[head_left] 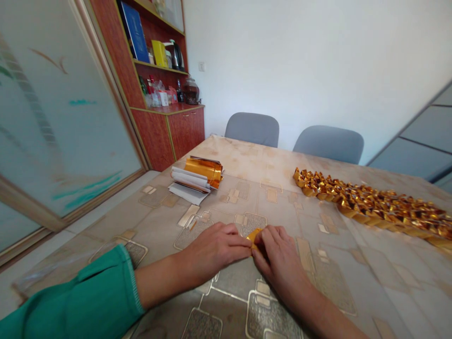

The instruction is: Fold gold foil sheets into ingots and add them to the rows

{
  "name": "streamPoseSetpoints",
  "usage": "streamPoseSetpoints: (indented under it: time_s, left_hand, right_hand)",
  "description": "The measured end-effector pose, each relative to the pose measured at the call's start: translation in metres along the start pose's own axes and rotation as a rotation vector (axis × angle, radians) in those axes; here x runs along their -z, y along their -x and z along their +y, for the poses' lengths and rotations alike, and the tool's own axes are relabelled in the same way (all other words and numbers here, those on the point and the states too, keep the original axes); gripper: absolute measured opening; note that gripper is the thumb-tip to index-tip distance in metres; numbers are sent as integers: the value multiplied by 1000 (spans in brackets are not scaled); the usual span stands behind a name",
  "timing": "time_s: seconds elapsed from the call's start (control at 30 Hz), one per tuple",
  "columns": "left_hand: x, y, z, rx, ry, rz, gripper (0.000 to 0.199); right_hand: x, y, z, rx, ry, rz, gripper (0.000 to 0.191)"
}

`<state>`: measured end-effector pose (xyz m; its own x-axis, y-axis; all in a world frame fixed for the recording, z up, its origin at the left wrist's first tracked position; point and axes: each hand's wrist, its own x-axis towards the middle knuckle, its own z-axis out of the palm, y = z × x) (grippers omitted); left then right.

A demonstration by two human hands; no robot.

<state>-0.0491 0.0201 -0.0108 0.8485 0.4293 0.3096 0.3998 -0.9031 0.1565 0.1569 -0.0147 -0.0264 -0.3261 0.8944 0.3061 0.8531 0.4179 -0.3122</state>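
A small piece of gold foil paper [253,234] is pinched between my two hands, low over the patterned tablecloth [229,282]. My left hand [219,244] comes in from the left, its fingertips closed on the near left edge of the paper. On the other side my right hand [278,252] has its fingers curled round the paper and covers most of it. The paper looks folded, but its full shape is hidden by the fingers. Beyond my left hand lies a stack of curled gold and white paper sheets [197,176].
Long rows of folded gold paper pieces [374,205] lie along the table's right side. Two grey chairs [252,128] stand at the far edge, against the white wall. A red-brown cabinet [169,132] with bottles and a kettle is at the back left, beside a frosted sliding door [70,117].
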Motion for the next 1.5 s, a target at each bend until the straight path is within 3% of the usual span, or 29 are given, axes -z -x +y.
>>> streamPoseSetpoints:
  time_s: [0.17, 0.5, 0.7, 0.8, 0.93, 1.03, 1.23, 1.4, 1.5]
  left_hand:
    - [-1, 8, -4, -46, -15, 32, 22]
    - [18, 21, -12, -112, -54, -161, 39]
    - [19, 42, -21, -84, -49, -135, 44]
    - [21, 34, -14, -29, 27, -88, 41]
    - [16, 2, 3, 217, 67, -10, 19]
    - [6, -18, 9, 318, 51, -3, 6]
    - [-9, -24, 9, 336, 108, 82, 1]
    - [-14, -21, 9, 299, 187, 140, 35]
    - [-15, -21, 8, 335, 246, 152, 43]
  right_hand:
    - [5, 4, 9, 50, -116, -31, 17]
    - [16, 0, 11, 70, -148, -124, 14]
    - [15, 0, 16, 101, -166, -122, 14]
    - [16, -1, 18, 106, -185, -110, 11]
    - [20, -4, 20, 140, -253, -117, 9]
    - [22, -7, 24, 119, -329, -89, 14]
    - [18, -13, 36, -79, -176, 29, 16]
    - [20, -15, 40, -116, -264, 26, 16]
    - [25, -13, 37, -98, -359, -14, 16]
